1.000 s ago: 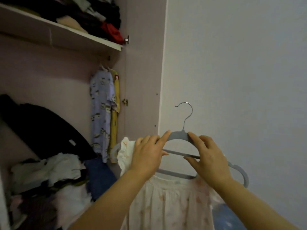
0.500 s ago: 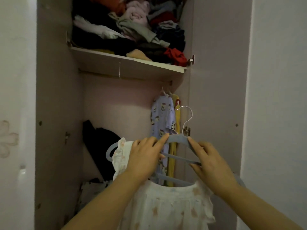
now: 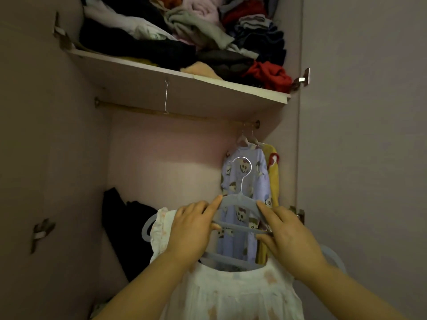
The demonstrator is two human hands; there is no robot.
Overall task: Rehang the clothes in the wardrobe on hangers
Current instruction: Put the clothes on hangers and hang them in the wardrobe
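Grey matte hanger [image 3: 239,201] with a thin metal hook is held up in front of the open wardrobe, between the two hands. The left hand [image 3: 191,229] grips its left shoulder, with the forefinger stretched along the top edge and the thumb at the middle bar. The right hand [image 3: 291,237] pinches the right shoulder in the same way, forefinger on top and thumb below. A white ruffled dress [image 3: 231,293] hangs on the hanger, below both hands. Its frilled left sleeve lies just beside the left hand, and the hanger's rounded left end sticks out past it.

Inside the pale pink wardrobe [image 3: 161,162], a black garment [image 3: 124,227] leans in the lower left part. On the white shelf board [image 3: 161,85] above lies a messy pile of crumpled clothes [image 3: 184,31], with a red piece [image 3: 270,75] at its right end. Under the shelf runs a yellowish rod [image 3: 129,109]. A bare wire hook [image 3: 166,98] hangs from the shelf's underside. At the rod's right end hang a lilac pyjama with cartoon faces [image 3: 250,175] and, just beside it, a yellow garment [image 3: 274,179]. The hanger's hook shows in front of the pyjama.

The dress cloth looks thin and soft, with faint pale spots; the hanger's bars are flat.
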